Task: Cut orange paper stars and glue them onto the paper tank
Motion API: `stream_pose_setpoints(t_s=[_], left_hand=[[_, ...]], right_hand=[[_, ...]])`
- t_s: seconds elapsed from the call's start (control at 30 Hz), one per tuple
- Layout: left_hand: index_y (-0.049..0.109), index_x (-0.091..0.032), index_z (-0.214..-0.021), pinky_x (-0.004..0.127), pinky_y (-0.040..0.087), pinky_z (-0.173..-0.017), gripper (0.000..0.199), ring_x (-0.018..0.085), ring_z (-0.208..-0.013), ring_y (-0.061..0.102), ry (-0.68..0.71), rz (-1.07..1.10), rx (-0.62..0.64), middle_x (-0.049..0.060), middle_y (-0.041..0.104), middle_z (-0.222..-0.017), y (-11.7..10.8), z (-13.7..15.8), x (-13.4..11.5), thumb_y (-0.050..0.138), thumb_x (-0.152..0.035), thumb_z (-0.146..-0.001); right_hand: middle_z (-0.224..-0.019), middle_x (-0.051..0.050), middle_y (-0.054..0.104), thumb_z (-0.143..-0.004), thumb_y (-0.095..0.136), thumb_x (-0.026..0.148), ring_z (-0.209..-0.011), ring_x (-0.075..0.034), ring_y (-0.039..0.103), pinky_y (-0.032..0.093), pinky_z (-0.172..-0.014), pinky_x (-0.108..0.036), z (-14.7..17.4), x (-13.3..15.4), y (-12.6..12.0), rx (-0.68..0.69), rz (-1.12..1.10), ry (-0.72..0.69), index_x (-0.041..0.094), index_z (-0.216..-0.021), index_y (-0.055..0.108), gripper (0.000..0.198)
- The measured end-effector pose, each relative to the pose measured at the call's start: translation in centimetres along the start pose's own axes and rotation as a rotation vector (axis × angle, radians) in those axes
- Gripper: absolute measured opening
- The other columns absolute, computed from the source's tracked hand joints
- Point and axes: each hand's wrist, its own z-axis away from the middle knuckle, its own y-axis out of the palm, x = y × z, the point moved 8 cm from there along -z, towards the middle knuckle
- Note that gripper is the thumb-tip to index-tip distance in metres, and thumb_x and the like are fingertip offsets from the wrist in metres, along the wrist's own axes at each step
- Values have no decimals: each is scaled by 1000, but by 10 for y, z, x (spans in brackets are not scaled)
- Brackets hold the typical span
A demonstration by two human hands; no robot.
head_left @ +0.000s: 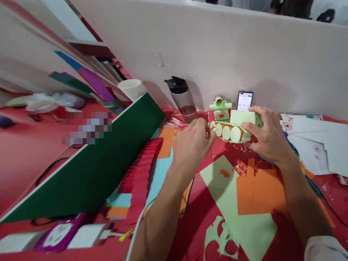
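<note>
While I am watching through the head camera, the right hand (268,134) is gripping the right end of a pale green paper tank model (243,118), its thumb and fingers spreading around the box-shaped body, and the left hand (194,141) is bending its fingers close together at the model's left end, beside the row of pale green discs (226,133); I am not managing to tell whether it is pinching anything. The model is sitting toward the back of the red table covering (201,204), near a smartphone (245,101) that is leaning against the white partition (217,47). To its left, a black-lidded bottle (181,99) is standing. Nearer me, an orange paper sheet (259,197) is overlapping a pale green sheet (244,228), small orange cut-outs (225,173) are lying on the green one, and a scrap with round holes (209,235) is resting beside it
</note>
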Motion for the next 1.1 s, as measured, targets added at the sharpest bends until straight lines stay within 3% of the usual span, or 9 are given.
stream_pose_setpoints(t_s=[0.5,1.1], left_hand=[[60,-23,-84,33,41,-64,11,25,-78,69,109,242,-14,6,78,-89,2,-2,-3,57,-30,-91],[64,-22,-89,35,43,-68,16,26,-82,70,109,273,52,8,79,-92,8,-3,-7,54,-34,-95]], right_hand=[[-149,-10,51,-81,65,1,-133,-38,49,42,-107,-59,1,0,0,19,-55,22,32,-120,66,51],[-149,-11,53,-83,70,6,-132,-39,50,44,-107,-60,0,1,1,6,-53,0,31,-118,66,44]])
